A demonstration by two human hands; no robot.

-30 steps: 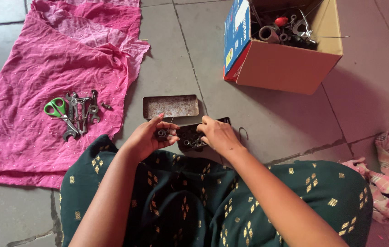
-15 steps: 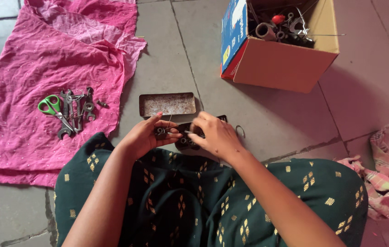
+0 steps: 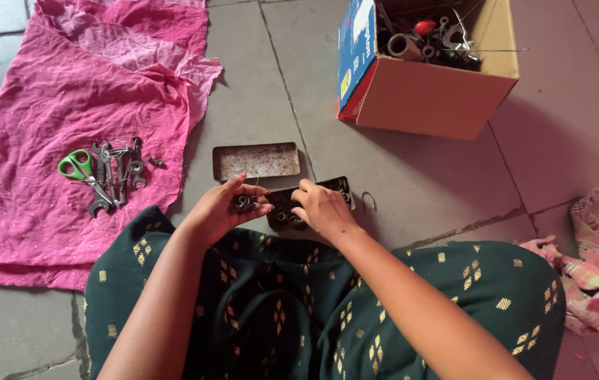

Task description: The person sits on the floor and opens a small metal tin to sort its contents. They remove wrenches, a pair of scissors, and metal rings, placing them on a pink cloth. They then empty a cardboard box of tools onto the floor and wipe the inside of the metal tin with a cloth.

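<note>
Far to my left a pink cloth [image 3: 67, 119] lies on the floor with green scissors [image 3: 78, 167] and a few spanners [image 3: 118, 172] heaped on it, well apart from my hands. Nearer the middle, an open tin lid [image 3: 257, 161] rests flat on the tiles, its long side running left to right, just beyond my left hand [image 3: 225, 207]. That hand is cupped, fingers curled around a small cluster of dark metal bits [image 3: 244, 203]; I judge it holds them loosely rather than pinching. Just to its right sits the dark tray [image 3: 335, 188], also lying left to right, its near part hidden under my right hand [image 3: 319, 209]. The right hand's fingers bend down into the tray; I cannot tell whether they have closed on anything. So the tray lies directly under the right hand and just beside the left, and the right is nearer. A small metal ring [image 3: 369, 201] lies on the floor beside the tray, and a cardboard box [image 3: 430, 95] of oddments stands farther off at the upper right.
</note>
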